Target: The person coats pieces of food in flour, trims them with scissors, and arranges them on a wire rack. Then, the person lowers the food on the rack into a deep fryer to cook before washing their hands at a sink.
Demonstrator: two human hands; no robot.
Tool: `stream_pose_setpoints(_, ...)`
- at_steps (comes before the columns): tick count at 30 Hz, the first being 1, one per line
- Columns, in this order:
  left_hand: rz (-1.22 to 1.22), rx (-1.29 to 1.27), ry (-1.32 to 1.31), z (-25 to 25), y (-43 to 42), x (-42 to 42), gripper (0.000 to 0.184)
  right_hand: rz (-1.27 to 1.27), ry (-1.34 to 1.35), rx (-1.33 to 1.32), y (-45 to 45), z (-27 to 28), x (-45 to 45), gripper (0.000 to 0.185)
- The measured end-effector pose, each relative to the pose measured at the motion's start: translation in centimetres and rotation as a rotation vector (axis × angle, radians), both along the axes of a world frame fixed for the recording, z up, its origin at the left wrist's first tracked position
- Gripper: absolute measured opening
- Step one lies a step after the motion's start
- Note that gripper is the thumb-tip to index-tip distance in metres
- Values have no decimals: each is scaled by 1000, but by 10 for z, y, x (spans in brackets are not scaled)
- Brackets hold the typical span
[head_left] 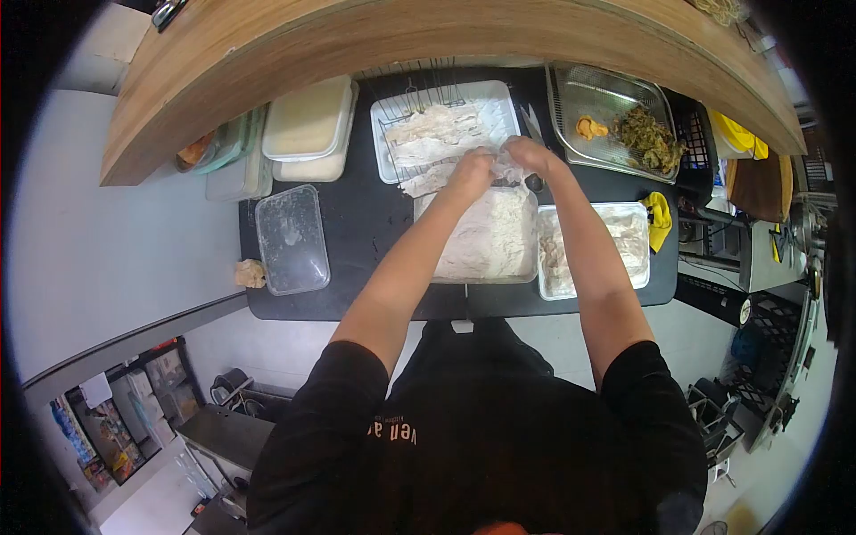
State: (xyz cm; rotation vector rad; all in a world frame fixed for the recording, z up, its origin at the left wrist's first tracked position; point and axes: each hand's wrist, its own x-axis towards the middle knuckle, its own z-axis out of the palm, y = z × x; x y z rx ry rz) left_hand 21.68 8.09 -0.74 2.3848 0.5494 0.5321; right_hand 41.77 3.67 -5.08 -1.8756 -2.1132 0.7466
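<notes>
Both my hands are at the far edge of a tub of white flour. My left hand is closed with bent fingers on a flour-coated piece, pale and floppy. Beside it, my right hand pinches the same piece. What the piece is under its coating cannot be made out. Just beyond, a white tray with a wire rack bears flat floured strips. One strip's end reaches over the near rim, left of my hands.
Right of the flour, a white tray contains more pale pieces. Behind it stands a perforated metal pan with brown-green fried bits, near a yellow cloth. An upturned or lidded clear container and stacked tubs occupy the left. A wooden shelf overhangs the back.
</notes>
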Motion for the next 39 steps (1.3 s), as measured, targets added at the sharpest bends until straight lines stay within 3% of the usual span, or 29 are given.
stream_pose_setpoints(1,-2,-1,-1,-1,0,3,21,-2,-1,-1,-1,13,-4,28)
stream_pose_setpoints(3,-35,-8,9,-3,3,5,21,-432,225,-252,-1,40,-16,32)
stream_pose_setpoints(6,15,-48,6,-5,7,7,21,-528,430,-324,-4,62,-17,29)
stream_pose_setpoints(13,59,-30,84,-6,18,12,15,-413,412,-280,-3,83,-13,37)
stream_pose_setpoints(15,52,-3,128,-10,19,15,12,-346,242,-277,-5,87,-13,39)
stream_pose_setpoints(25,55,-3,89,-25,22,21,10,-386,56,-188,-10,88,-12,35)
stream_pose_setpoints(28,88,50,222,-27,24,18,12,-406,-70,-122,-11,92,-9,35)
stream_pose_setpoints(31,22,24,132,-21,16,14,15,-419,104,-114,-15,115,-7,32)
stream_pose_setpoints(33,138,-102,143,-5,8,27,14,-489,138,-73,-12,133,-18,30)
stream_pose_setpoints(35,57,-35,263,9,9,28,19,-529,181,-31,-6,126,-21,31)
stream_pose_setpoints(37,63,-142,348,15,8,23,29,-569,230,6,-3,119,-28,31)
stream_pose_setpoints(39,79,-275,271,19,13,15,33,-686,441,-17,0,113,-34,30)
